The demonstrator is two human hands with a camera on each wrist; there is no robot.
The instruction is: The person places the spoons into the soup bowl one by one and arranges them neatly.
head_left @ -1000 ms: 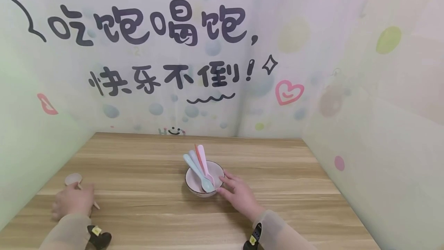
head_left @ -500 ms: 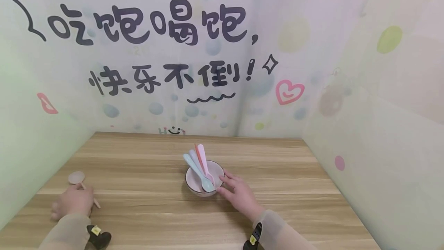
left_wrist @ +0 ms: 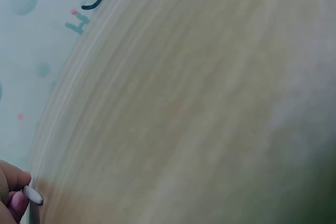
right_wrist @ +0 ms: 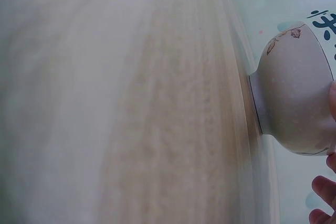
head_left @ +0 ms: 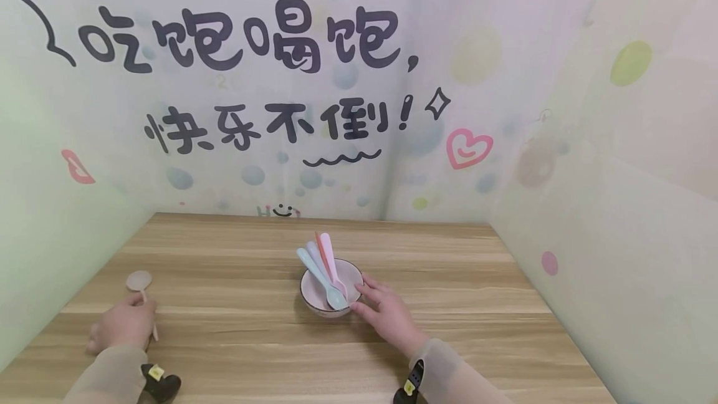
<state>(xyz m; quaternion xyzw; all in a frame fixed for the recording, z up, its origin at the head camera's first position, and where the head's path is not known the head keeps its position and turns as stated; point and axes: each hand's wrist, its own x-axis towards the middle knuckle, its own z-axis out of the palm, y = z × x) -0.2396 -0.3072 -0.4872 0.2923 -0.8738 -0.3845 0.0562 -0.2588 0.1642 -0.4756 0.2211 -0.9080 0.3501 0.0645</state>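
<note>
In the head view, my left hand pinches the thin handle of a pale pink spoon over the left of the table. Its round bowl points away from me; the left wrist view shows the handle's end between finger and thumb. Near the table's middle stands a small white bowl with a dark rim and faint markings outside. My right hand holds it at its right side, thumb and fingers at the rim. Leaning in it are a light blue spoon, a pink spoon, a lavender handle and an orange-red handle.
A wood-grain table lies under both hands. Behind it rises a wall with black lettering and coloured dots. Pale walls also close off the left and right sides. Dark wrist cameras sit below both sleeves.
The pale pink spoon has swung in my left hand, its round end moving right and slightly farther away. My right hand and the bowl have stayed in place.
</note>
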